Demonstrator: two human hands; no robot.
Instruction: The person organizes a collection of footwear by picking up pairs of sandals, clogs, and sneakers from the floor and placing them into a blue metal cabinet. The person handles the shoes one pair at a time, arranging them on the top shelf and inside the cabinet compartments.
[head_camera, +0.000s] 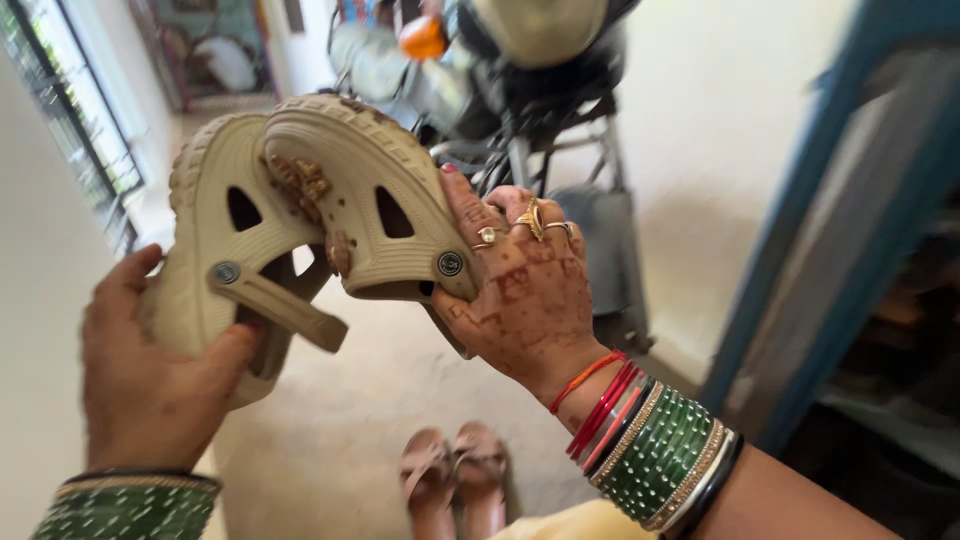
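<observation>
Left hand (150, 385) wrapped round one beige clog (225, 250), right hand (525, 290) clamped on other clog (375, 195); seemingly light, bendy foam, best gripped at heel.

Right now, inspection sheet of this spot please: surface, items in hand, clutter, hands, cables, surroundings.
Surface: pale floor, bare where visible.
Items in hand: two beige clogs, left clog and right clog, held up side by side, brown dirt on both.
Clutter: pair of pink sandals on the floor below.
Hands: left hand grips the left clog; right hand holds the right clog, fingers against its side.
Cables: nothing seen.
Surroundings: motorcycle parked ahead, barred window at left, blue door frame at right.
</observation>
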